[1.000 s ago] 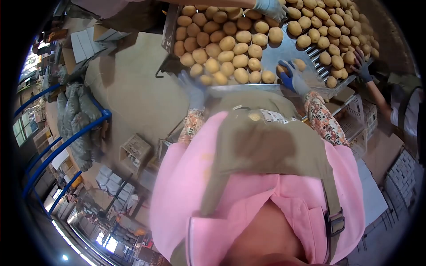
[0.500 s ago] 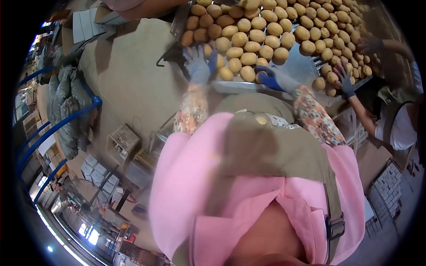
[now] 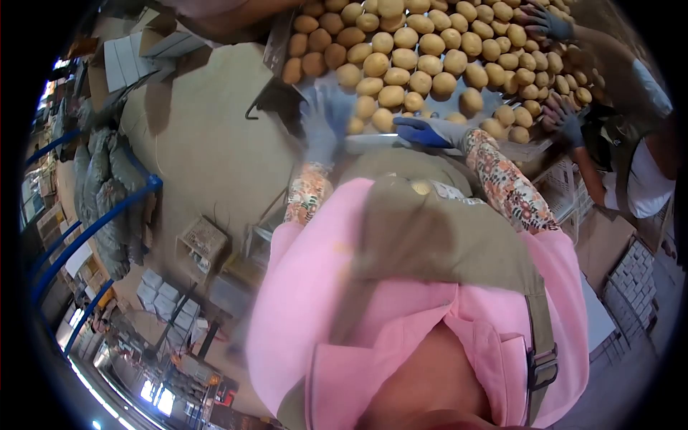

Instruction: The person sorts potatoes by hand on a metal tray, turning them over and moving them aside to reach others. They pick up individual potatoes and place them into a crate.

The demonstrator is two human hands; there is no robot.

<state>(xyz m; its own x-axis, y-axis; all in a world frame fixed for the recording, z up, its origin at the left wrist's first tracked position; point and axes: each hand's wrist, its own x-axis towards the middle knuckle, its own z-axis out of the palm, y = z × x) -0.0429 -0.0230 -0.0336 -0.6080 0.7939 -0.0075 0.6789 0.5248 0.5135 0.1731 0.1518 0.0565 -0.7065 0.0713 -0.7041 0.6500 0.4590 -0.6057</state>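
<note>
Many tan, oval pieces of produce (image 3: 403, 59), resembling kiwifruit or potatoes, lie in a layer on a metal sorting table (image 3: 369, 142). My left hand (image 3: 322, 120), in a grey and blue glove, is blurred at the table's left front corner; its fingers look stretched out, with nothing visible in them. Along the front edge, my right hand (image 3: 432, 133) in a similar glove reaches leftward, fingers extended and its blue palm side partly showing. A few pieces sit just beyond it, and it grips none that I can see.
At the right, a co-worker's gloved hands (image 3: 564, 120) are among the produce. Another person's arm (image 3: 240, 18) crosses the top left. A dark metal hook (image 3: 252, 112) juts from the table's left side. Crates (image 3: 202, 242), a blue rail (image 3: 93, 218) and white boxes (image 3: 168, 297) stand to the left.
My left hand has drawn slightly back from the produce. My right hand has moved left along the edge. One co-worker's hand has moved farther up over the produce.
</note>
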